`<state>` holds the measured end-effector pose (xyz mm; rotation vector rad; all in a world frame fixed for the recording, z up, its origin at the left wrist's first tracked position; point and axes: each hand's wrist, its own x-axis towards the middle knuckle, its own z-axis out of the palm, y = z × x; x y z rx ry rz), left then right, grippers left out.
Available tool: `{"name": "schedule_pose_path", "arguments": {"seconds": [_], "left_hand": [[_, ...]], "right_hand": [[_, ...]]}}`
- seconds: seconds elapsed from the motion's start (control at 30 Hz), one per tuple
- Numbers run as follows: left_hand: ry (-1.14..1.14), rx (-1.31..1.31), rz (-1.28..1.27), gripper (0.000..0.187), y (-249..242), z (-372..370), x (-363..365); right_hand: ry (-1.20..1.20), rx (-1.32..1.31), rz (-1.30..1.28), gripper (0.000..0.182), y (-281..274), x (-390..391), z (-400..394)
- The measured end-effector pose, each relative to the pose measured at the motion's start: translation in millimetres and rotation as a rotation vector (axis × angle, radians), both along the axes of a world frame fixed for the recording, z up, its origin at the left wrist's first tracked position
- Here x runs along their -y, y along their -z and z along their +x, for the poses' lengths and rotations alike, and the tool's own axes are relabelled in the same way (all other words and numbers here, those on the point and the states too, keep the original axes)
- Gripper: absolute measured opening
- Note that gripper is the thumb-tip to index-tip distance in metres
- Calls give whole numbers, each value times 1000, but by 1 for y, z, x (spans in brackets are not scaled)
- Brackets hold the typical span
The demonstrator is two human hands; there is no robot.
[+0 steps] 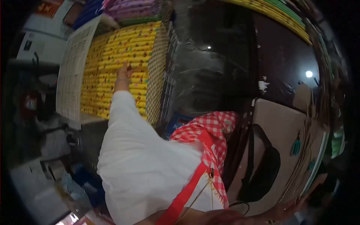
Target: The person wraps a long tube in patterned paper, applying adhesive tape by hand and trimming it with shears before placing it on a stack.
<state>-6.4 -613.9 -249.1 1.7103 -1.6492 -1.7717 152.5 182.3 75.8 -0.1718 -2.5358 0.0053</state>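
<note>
My left hand [123,74], at the end of a white sleeve [131,161], reaches to a stack of yellow patterned folded or rolled pieces [127,45]. Its fingers look partly spread and lie on or just over the yellow surface, with nothing visibly held. The stack stands between a pale slatted panel [73,71] and a woven, rope-like side [157,71]. I cannot make out my right hand. A red and white checked apron [202,125] shows beside the sleeve.
Purple bundles [131,11] lie beyond the yellow stack. At the right are a dark glossy panel [281,56], a beige surface [281,120] with a black strap-like item [262,172], and more yellow pieces [273,13]. The dark floor [206,71] shows in the middle.
</note>
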Motion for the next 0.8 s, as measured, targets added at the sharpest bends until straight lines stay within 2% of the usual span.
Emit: {"name": "schedule_pose_path", "arguments": {"seconds": [0.03,0.07,0.1,0.13,0.2,0.27,0.3,0.33,0.37,0.4,0.47,0.53,0.57,0.63,0.7,0.77,0.8], "left_hand": [[369,-61,328,49,-5,4,33],[230,73,148,46,17,6,34],[163,-21,145,46,-20,11,-13],[177,-157,162,48,-1,13,-16],[92,-362,461,43,-21,18,-73],[187,-669,446,32,-56,23,-194],[323,-756,632,29,-62,26,-240],[352,-801,786,32,-79,30,-294],[397,-785,836,33,-98,33,-347],[429,-741,958,35,-94,35,-385],[578,-650,1053,38,-127,43,-447],[745,-684,1095,31,-145,53,-478],[785,-670,1084,34,-147,53,-486],[853,-706,1064,38,-157,53,-485],[868,-708,1019,43,-167,52,-486],[898,-748,1028,41,-182,55,-493],[907,-803,1026,38,-189,56,-497]], "right_hand": [[64,-51,7,39,-5,9,15],[133,-84,6,39,-4,11,22],[120,-66,-23,36,-3,12,22],[95,-46,-56,35,-1,14,20],[120,-67,-318,33,-1,34,8],[-109,-77,-372,32,7,41,-14],[-232,-33,-312,34,13,52,-30],[-355,13,-251,35,17,69,-48],[-527,77,-256,41,14,94,-66],[-667,158,-225,52,16,119,-81],[-796,313,7,69,32,161,-104],[-795,291,212,83,64,175,-118],[-765,279,208,83,75,174,-122],[-595,623,134,87,87,166,-130],[-570,612,134,89,77,164,-128],[-585,379,163,73,59,164,-118],[-572,383,164,73,45,159,-112]]}}
